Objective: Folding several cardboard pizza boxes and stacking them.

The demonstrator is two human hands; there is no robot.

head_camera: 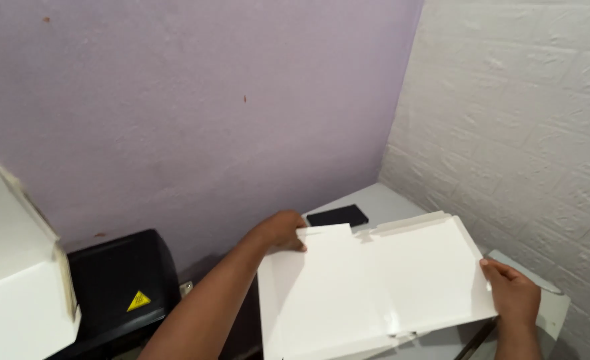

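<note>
A flat white cardboard box blank [375, 280] with folded flaps lies spread over the grey tabletop [381, 200]. My left hand [280, 231] grips its upper left flap at the far edge. My right hand [513, 292] holds the right edge of the sheet, fingers curled over it. The sheet tilts slightly, its near edge hanging toward me.
A black phone [338, 216] lies flat on the grey table behind the cardboard. A black machine [118, 280] with a yellow warning sticker stands at the lower left, and a white box [15, 280] beside it. A purple wall and a white brick-textured wall meet in the corner.
</note>
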